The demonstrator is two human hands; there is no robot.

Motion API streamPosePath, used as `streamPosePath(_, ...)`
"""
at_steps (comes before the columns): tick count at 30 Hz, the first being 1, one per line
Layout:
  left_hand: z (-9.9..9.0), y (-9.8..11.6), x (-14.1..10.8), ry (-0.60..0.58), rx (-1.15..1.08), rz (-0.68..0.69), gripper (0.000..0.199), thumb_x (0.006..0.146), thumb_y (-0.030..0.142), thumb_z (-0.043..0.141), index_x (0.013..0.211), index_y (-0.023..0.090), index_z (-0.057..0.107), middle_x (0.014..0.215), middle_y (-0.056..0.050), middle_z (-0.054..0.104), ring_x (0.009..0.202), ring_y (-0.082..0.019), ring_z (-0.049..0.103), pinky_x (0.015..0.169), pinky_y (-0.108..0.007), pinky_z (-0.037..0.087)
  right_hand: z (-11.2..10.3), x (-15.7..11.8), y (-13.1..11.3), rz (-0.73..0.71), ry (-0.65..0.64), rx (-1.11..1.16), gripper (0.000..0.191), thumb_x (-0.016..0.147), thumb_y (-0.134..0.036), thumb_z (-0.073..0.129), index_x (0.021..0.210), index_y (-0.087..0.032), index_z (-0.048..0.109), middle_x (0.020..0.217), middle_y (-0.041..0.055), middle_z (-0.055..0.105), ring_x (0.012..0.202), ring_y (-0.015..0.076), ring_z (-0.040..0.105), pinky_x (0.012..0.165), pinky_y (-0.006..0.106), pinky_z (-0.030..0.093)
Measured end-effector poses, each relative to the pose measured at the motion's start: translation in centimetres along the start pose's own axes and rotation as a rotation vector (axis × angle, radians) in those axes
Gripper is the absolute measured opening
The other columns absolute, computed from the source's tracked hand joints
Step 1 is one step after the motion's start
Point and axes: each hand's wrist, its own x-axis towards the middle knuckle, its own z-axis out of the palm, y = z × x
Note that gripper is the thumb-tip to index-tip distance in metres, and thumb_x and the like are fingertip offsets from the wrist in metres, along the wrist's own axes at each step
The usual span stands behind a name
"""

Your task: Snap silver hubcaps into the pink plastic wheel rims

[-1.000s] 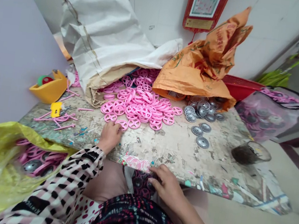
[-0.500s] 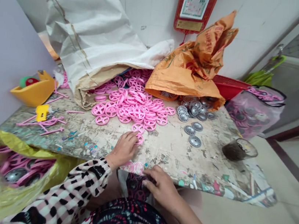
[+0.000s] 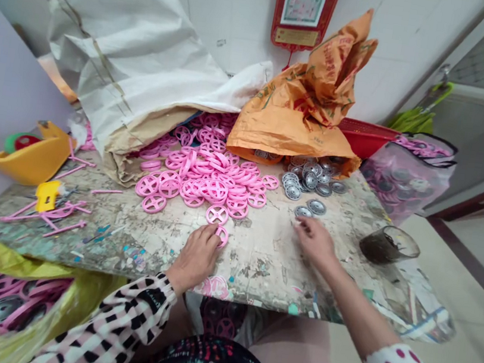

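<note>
A heap of pink spoked rings [image 3: 211,177] spills from a white sack onto the worn table. My left hand [image 3: 198,254] rests at its near edge, fingers on a pink ring [image 3: 221,236]. Right of the heap, silver discs [image 3: 310,176] lie at the mouth of an orange sack. My right hand [image 3: 315,240] is just in front of them, its fingertips together beside a silver disc [image 3: 303,212]; what they hold, if anything, is hidden.
The white sack [image 3: 138,53] and orange sack [image 3: 295,123] stand at the back. A dark glass [image 3: 388,245] is at the right. Pink sticks and a yellow scoop [image 3: 32,155] lie left. A yellow bag [image 3: 86,292] of wheels hangs at front left.
My right hand has moved from the table's front edge forward and right to the silver discs. The near silver disc is no longer visible. My left hand stays by the pink ring.
</note>
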Motion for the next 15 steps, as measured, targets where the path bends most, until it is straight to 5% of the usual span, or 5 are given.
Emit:
streamPosePath(3,-0.1,0.1,0.0,-0.010,0.011,-0.002,0.018,0.092,0.023,0.042,0.102,0.016,0.055,0.130,-0.016,0.049,0.121,-0.029,0.042,0.101,-0.049,0.038,-0.5,3.9,2.6,0.031,0.031,-0.355,0.050,0.091,-0.043,0.040,0.129,-0.012,0.054,0.130,0.0182,0.051,0.121,0.0327,0.044,0.100,0.048,0.035)
streamPosePath(7,-0.1,0.0,-0.1,-0.011,0.001,-0.005,0.016,0.092,0.023,0.042,0.100,0.016,0.054,0.130,-0.015,0.049,0.122,-0.029,0.042,0.102,-0.049,0.038,0.1,5.5,4.3,0.109,-0.090,-0.524,0.060,0.095,-0.053,0.027,0.144,-0.019,0.035,0.149,0.0119,0.030,0.137,0.0395,0.019,0.104,0.064,0.019)
streamPosePath(12,-0.1,0.0,-0.2,-0.010,-0.011,-0.011,0.016,0.092,0.024,0.043,0.100,0.017,0.055,0.130,-0.015,0.049,0.122,-0.029,0.042,0.102,-0.049,0.037,1.4,3.3,3.2,-0.008,-0.168,-0.556,0.061,0.096,-0.053,0.024,0.145,-0.019,0.032,0.150,0.0102,0.029,0.138,0.0374,0.018,0.106,0.064,0.016)
streamPosePath(15,0.0,0.1,-0.1,-0.006,0.000,-0.010,0.018,0.092,0.023,0.043,0.102,0.016,0.055,0.130,-0.016,0.048,0.122,-0.030,0.041,0.103,-0.049,0.037,1.7,2.0,1.5,-0.174,-0.170,-0.566,0.056,0.094,-0.053,0.031,0.141,-0.023,0.039,0.137,0.0117,0.046,0.132,0.0351,0.028,0.104,0.066,0.013)
